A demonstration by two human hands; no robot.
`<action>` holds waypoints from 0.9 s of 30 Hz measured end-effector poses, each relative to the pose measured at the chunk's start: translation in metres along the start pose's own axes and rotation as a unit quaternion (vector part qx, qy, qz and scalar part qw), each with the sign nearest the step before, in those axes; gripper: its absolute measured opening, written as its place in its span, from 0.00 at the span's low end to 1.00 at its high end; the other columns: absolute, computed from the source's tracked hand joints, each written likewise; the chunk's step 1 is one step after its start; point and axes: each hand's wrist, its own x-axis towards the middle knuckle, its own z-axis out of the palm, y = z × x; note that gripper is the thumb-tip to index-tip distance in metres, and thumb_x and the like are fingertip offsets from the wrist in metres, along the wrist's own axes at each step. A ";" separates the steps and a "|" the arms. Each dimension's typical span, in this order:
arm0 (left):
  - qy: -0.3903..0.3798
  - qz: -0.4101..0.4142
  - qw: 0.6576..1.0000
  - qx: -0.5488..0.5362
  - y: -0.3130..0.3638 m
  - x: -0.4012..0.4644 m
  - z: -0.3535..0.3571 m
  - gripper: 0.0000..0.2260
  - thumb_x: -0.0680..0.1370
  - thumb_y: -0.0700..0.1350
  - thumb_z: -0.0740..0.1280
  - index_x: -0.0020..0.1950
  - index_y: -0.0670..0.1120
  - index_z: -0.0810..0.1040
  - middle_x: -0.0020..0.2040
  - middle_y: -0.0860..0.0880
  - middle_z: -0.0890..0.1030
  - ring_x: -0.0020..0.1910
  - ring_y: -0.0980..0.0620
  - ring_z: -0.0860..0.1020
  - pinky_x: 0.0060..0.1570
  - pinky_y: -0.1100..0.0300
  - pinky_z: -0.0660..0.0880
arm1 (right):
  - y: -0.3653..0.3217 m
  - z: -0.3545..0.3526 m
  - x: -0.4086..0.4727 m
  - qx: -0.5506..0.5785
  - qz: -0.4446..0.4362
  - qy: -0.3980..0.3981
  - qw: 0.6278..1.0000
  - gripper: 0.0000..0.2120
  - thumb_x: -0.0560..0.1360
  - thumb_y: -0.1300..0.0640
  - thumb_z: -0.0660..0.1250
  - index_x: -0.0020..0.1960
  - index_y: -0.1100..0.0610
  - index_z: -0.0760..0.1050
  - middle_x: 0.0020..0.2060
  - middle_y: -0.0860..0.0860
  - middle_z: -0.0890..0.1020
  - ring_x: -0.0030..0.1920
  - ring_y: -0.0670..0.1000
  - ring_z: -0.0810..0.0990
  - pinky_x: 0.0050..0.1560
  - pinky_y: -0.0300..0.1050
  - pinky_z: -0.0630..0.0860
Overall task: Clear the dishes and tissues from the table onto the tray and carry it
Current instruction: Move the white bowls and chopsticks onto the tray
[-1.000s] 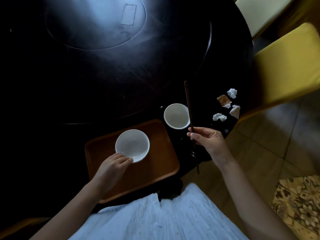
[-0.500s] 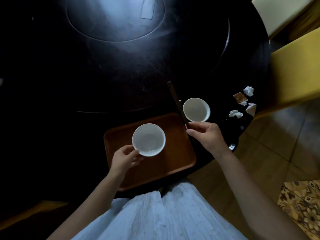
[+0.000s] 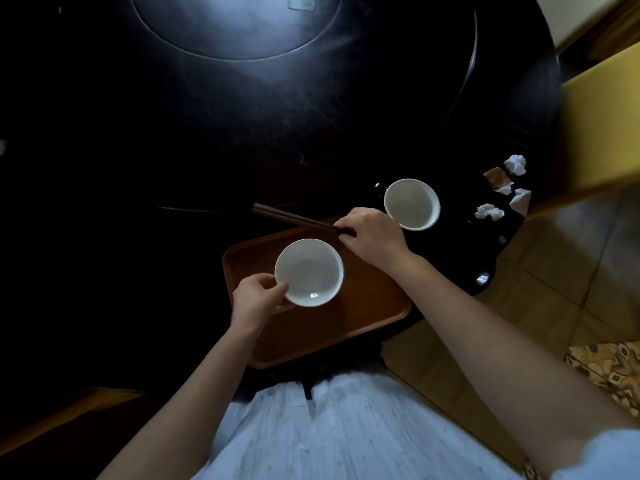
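Note:
A brown tray (image 3: 374, 303) lies at the near edge of the dark round table (image 3: 242, 140). My left hand (image 3: 258, 299) grips the rim of a white bowl (image 3: 309, 271) over the tray's left half. My right hand (image 3: 372, 235) holds dark chopsticks (image 3: 291, 216) low over the tray's far edge, their tips pointing left. A second white bowl (image 3: 412, 203) stands on the table just right of that hand. Several crumpled white tissues (image 3: 489, 211) and a brown scrap (image 3: 496, 177) lie near the table's right edge.
A yellow chair (image 3: 599, 133) stands close against the table's right side. A raised round centre plate (image 3: 235, 26) fills the table's far middle. Tiled floor and a patterned mat (image 3: 609, 372) lie to the right of my body.
My right hand has swung the chopsticks from upright beside the second bowl to lying leftwards over the tray's far edge. My left hand still holds the first bowl above the tray.

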 end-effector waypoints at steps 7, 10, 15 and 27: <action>0.050 -0.008 0.999 0.020 -0.028 -0.006 -0.047 0.06 0.74 0.37 0.65 0.49 0.40 0.79 0.39 0.40 0.82 0.33 0.47 0.83 0.32 0.62 0.80 | -0.023 0.034 0.022 -0.067 -0.080 -0.048 0.993 0.12 0.76 0.59 0.62 0.57 0.54 0.79 0.53 0.51 0.81 0.56 0.53 0.76 0.50 0.49 0.76; 0.056 -0.021 0.998 0.009 -0.031 -0.007 -0.053 0.07 0.74 0.36 0.65 0.49 0.39 0.80 0.41 0.39 0.82 0.34 0.46 0.83 0.33 0.61 0.80 | -0.023 0.050 0.024 -0.106 -0.097 -0.054 0.988 0.11 0.74 0.64 0.63 0.52 0.57 0.81 0.47 0.54 0.82 0.49 0.55 0.78 0.43 0.49 0.76; 0.053 -0.032 0.998 -0.004 -0.032 -0.006 -0.054 0.07 0.73 0.37 0.65 0.49 0.40 0.80 0.41 0.40 0.83 0.34 0.46 0.83 0.30 0.65 0.78 | -0.019 0.064 0.028 -0.143 -0.122 -0.027 0.982 0.09 0.59 0.69 0.74 0.32 0.57 0.81 0.28 0.51 0.80 0.31 0.53 0.78 0.24 0.40 0.72; 0.043 -0.041 0.998 -0.036 -0.031 -0.005 -0.057 0.06 0.74 0.37 0.65 0.48 0.42 0.80 0.39 0.41 0.83 0.34 0.46 0.84 0.41 0.54 0.81 | 0.001 0.083 0.020 -0.190 -0.134 0.018 0.972 0.10 0.60 0.66 0.76 0.39 0.56 0.81 0.34 0.51 0.82 0.36 0.53 0.79 0.27 0.42 0.75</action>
